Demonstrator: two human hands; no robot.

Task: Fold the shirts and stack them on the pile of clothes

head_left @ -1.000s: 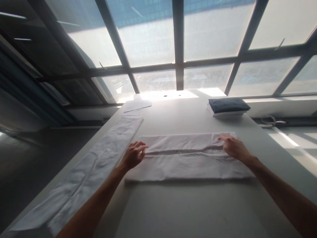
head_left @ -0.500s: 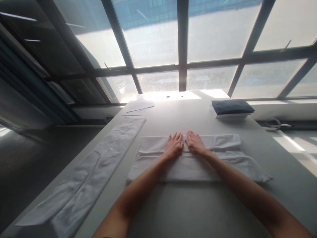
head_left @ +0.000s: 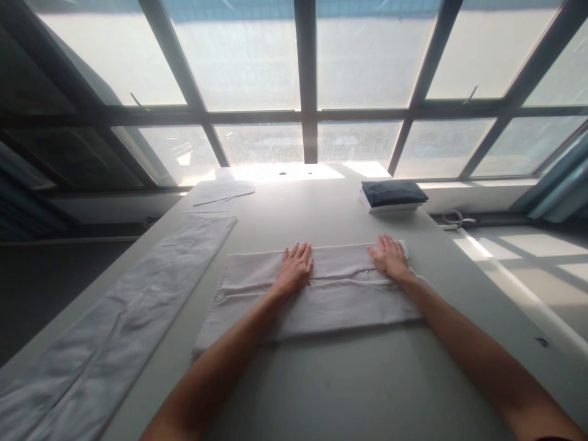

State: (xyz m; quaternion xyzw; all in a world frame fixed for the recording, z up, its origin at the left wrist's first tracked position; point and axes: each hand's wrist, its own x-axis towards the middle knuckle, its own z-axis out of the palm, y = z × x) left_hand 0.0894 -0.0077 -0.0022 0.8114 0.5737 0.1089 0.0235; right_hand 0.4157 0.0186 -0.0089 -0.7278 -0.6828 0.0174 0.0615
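A light grey-white folded cloth garment (head_left: 342, 300) lies flat across the table in front of me, with a long crease or seam running along its length. My left hand (head_left: 294, 268) rests flat on its middle, fingers stretched forward. Near the cloth's right end lies my right hand (head_left: 388, 256), palm down and fingers spread. Neither hand grips anything. My right forearm hides part of the cloth's right end.
Long folded light cloth (head_left: 138, 306) lies along the table's left side. Behind it are thin white sheets (head_left: 223, 191). A dark blue folded cloth (head_left: 394, 192) tops a white stack at the back right. Windows rise beyond the white table (head_left: 349, 380).
My right hand has slid right along the cloth, away from my left hand, which stays near the middle. The cloth's right end looks flatter. The camera view has turned to the right.
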